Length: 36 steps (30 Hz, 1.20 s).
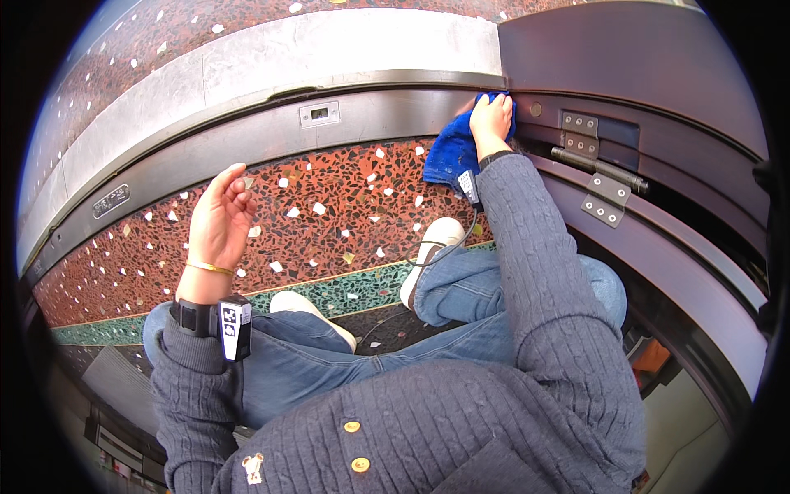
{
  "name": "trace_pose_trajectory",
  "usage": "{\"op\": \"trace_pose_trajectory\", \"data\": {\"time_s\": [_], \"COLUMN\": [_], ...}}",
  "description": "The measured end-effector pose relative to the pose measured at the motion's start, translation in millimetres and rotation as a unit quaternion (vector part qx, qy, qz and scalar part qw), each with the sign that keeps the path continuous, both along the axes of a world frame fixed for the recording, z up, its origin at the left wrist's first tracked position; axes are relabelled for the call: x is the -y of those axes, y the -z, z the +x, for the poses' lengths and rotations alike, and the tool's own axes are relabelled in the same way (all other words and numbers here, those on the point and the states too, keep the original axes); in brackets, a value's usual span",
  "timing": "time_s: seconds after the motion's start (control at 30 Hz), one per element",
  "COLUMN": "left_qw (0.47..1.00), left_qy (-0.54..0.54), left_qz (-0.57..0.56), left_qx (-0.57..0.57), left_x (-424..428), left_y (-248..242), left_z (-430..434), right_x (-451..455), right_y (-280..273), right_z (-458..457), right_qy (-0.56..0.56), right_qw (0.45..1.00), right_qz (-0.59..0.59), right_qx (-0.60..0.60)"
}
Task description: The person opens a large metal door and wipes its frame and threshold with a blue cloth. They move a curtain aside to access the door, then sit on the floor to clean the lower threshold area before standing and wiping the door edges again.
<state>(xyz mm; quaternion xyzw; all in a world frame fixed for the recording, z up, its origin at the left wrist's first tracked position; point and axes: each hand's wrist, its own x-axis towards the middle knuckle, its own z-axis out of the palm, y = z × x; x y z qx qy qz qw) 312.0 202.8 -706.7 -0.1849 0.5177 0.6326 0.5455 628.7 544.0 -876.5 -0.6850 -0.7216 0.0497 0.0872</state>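
Note:
My right hand (492,120) presses a blue cloth (453,148) into the corner where a metal door sill (382,114) meets a dark metal door (629,68). The cloth's lower part hangs over the sill onto a red terrazzo floor (333,210). Over that floor, my left hand (223,216) is raised palm inward, its fingers loosely curled with nothing visible in them. It is apart from the sill. A recessed strike plate (320,114) is set in the sill between my two hands.
Two-leaf metal hinges (595,170) project beside my right forearm. A thin cable (426,264) loops from the right wrist device (469,187) past my shoe (438,238). My left wrist carries another device (234,327). A pale stone threshold (352,46) lies beyond the sill.

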Motion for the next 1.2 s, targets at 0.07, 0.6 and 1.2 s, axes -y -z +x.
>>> {"op": "trace_pose_trajectory", "data": {"time_s": [0.07,0.6,1.2], "left_qw": [1.0,1.0,0.999], "left_qy": [-0.006,-0.011,-0.016], "left_qz": [0.008,0.013,0.027], "left_qx": [-0.016,-0.008,0.01], "left_x": [3.6,27.1,24.9], "left_y": [-1.9,-6.4,-12.6], "left_z": [-3.1,-12.0,-14.3], "right_x": [5.5,1.7,23.8], "right_y": [-2.3,-27.6,-40.7], "right_z": [-6.0,-24.8,-2.6], "right_qy": [0.04,0.167,0.139], "right_qw": [0.999,0.982,0.982], "right_qz": [-0.005,-0.082,-0.122], "right_qx": [-0.018,0.04,0.046]}}
